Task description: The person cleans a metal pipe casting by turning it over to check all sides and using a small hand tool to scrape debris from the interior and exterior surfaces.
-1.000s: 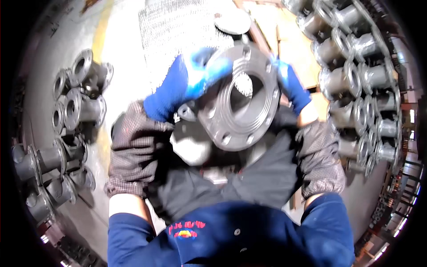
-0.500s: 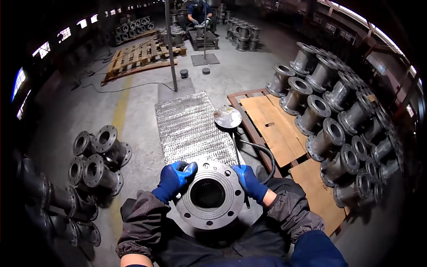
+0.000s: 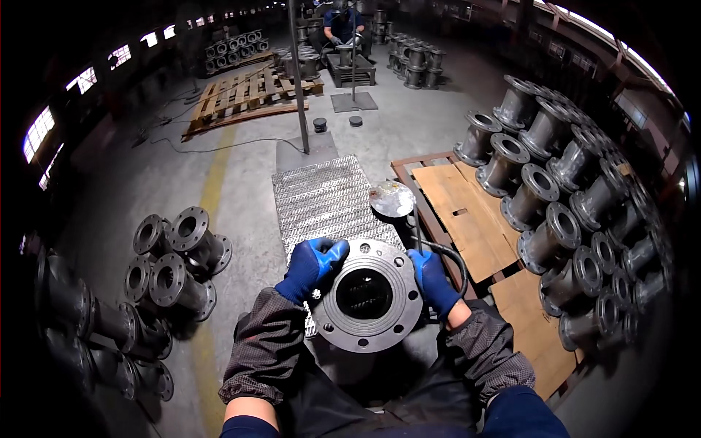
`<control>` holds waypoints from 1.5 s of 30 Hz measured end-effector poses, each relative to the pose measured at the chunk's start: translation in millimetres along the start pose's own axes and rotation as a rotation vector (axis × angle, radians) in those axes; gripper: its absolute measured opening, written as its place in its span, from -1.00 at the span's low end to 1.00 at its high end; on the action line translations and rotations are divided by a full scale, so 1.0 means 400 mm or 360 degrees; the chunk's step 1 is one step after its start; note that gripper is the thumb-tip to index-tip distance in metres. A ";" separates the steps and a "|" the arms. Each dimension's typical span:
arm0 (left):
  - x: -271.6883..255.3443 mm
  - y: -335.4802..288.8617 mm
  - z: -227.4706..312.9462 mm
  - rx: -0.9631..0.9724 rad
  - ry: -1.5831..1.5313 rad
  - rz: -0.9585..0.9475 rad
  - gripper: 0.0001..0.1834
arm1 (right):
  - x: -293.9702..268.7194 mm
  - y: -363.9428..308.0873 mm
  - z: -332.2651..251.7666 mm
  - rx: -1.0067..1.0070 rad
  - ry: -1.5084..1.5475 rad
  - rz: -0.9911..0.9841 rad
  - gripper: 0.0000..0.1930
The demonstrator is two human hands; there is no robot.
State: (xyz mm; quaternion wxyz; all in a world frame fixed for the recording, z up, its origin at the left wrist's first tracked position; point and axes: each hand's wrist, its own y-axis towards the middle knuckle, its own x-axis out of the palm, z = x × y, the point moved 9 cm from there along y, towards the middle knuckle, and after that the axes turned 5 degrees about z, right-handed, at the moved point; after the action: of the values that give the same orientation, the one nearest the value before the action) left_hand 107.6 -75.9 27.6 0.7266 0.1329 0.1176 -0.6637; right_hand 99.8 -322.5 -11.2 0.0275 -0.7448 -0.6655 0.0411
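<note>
A grey flanged pipe fitting (image 3: pixel 338 320) is in front of me, its round bolt-holed flange face turned up toward me and its bore dark. Its far-left rim is gripped by my left hand (image 3: pixel 312 269), in a blue coated glove, fingers curled over the edge. On the opposite side my right hand (image 3: pixel 436 286), gloved the same way, is wrapped around the right rim; its fingertips are partly hidden by the flange. Most of the pipe below the flange is out of sight. Beyond it lies a ribbed metal mat (image 3: pixel 321 193), with a round metal plate (image 3: pixel 391 199) at its right edge.
On my right, many flanged pipes (image 3: pixel 540 182) stand on a pallet covered with brown board (image 3: pixel 467 219). More flanged pipes (image 3: pixel 179 255) are at my left. A black hose (image 3: pixel 461 266) curves beside my right hand. Ahead are a pole (image 3: pixel 299 80), a wooden pallet (image 3: pixel 244 91) and a seated co-worker (image 3: pixel 343 28).
Both hands have moved the flanged pipe up and away from my body, its flange still facing me. The whole view has shifted slightly, so the surroundings sit further right.
</note>
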 end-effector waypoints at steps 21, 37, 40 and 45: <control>-0.100 -0.223 0.002 0.0364 0.0350 0.0193 -0.12 | 0.322 -0.071 -0.144 -0.0120 0.0083 -0.0755 -0.77; -0.170 -0.243 -0.091 0.0102 0.0263 0.0436 -0.25 | -0.003 0.025 0.097 0.0332 -0.0121 -0.0001 -0.55; -0.158 -0.239 -0.074 0.0087 0.0280 0.0396 -0.27 | -0.004 0.015 0.242 0.0576 -0.0049 -0.0061 -0.59; -0.165 -0.243 -0.089 -0.0011 0.0142 0.0375 -0.28 | 0.054 0.012 0.295 0.0116 -0.0479 -0.0373 -0.62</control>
State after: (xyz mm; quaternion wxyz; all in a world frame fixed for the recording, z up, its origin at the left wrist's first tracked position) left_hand 5.1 -10.1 13.5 0.7940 0.1728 0.1357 -0.5668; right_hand 95.3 -303.2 -129.6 -0.0408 -0.6463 -0.7422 0.1726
